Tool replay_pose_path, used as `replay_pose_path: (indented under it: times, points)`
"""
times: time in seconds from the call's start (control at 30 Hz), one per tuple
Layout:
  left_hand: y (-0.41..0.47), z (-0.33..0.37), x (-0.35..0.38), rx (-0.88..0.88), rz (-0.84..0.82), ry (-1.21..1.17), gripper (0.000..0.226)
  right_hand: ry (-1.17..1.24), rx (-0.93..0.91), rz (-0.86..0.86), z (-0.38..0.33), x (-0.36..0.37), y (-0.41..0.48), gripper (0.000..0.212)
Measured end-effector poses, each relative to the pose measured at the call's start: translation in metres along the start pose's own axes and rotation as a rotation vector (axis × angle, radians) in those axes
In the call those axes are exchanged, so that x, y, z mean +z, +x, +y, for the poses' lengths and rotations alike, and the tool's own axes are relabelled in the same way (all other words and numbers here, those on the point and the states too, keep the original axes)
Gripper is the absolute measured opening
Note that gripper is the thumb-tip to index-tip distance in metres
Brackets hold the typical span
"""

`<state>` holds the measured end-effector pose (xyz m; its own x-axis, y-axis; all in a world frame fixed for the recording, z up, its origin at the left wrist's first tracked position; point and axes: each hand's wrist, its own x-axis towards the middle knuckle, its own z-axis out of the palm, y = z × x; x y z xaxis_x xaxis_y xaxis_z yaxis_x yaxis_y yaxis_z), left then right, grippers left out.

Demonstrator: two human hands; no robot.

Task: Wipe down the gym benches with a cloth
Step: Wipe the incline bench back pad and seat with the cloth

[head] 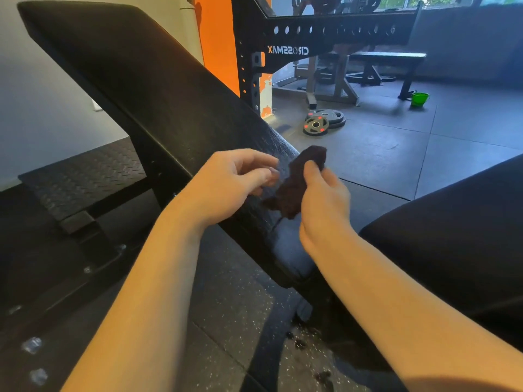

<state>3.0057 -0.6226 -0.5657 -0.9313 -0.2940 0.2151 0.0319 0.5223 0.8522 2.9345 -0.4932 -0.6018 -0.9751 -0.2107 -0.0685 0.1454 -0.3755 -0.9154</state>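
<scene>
Cloth: dark, bunched into a wad, held in the air just above the low end of the backrest pad. As far as I can see it's not lying flat on the pad.
Right hand: this one has it, with the thumb clamped on the front of the cloth and the fingers curled round behind.
Left hand: right by the cloth's left edge, fingers curled in toward it. It's a bit blurry, so I can't tell if it's pinching a corner or just close.
Backrest pad: black, tilted up and away to the left. The low end near the hands looks shiny, could be damp, hard to say.
Seat pad: just below the hands, under the right wrist.
Step in hand: looks to me like sorting the cloth out, refolding or re-bunching it, not an actual wipe stroke.
Next move: my guess is get a flat face on the cloth, press it onto the pad and run it up the incline. The top end is well away, so it'll take some reach.
Further out: flat bench at the back by the rack, green bucket beside its leg, weight plates on the floor. That bench probably needs doing too.
</scene>
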Motion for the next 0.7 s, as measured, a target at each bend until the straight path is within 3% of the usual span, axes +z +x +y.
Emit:
replay_pose_path:
  times: [0.07, 0.13, 0.23, 0.37, 0.43, 0.53, 0.7]
  points:
    - [0.006, -0.015, -0.006, -0.079, 0.220, 0.233, 0.028, -0.268, -0.210, -0.013, 0.013, -0.004, 0.000, 0.022]
    - [0.008, -0.033, -0.011, -0.217, 0.416, 0.467, 0.039, -0.609, -0.371, -0.156, 0.040, -0.001, -0.002, 0.020]
    - [0.008, -0.053, -0.011, -0.332, 0.542, 0.708, 0.057, -1.059, -0.409, -0.414, 0.066, 0.025, -0.003, 0.034]
    - [0.006, -0.064, -0.011, -0.320, 0.641, 0.576, 0.063, -1.306, -0.552, -0.496, 0.072, 0.041, 0.007, 0.045]
    - [0.005, -0.069, -0.012, -0.289, 0.641, 0.486, 0.064, -1.353, -0.610, -0.511, 0.074, 0.028, 0.013, 0.045]
    - [0.003, -0.073, -0.013, -0.250, 0.611, 0.505, 0.063, -1.231, -0.614, -0.458, 0.079, -0.008, 0.003, 0.041]
    - [0.001, -0.079, -0.011, -0.217, 0.603, 0.543, 0.062, -1.164, -0.423, -0.226, 0.100, -0.077, -0.027, 0.041]
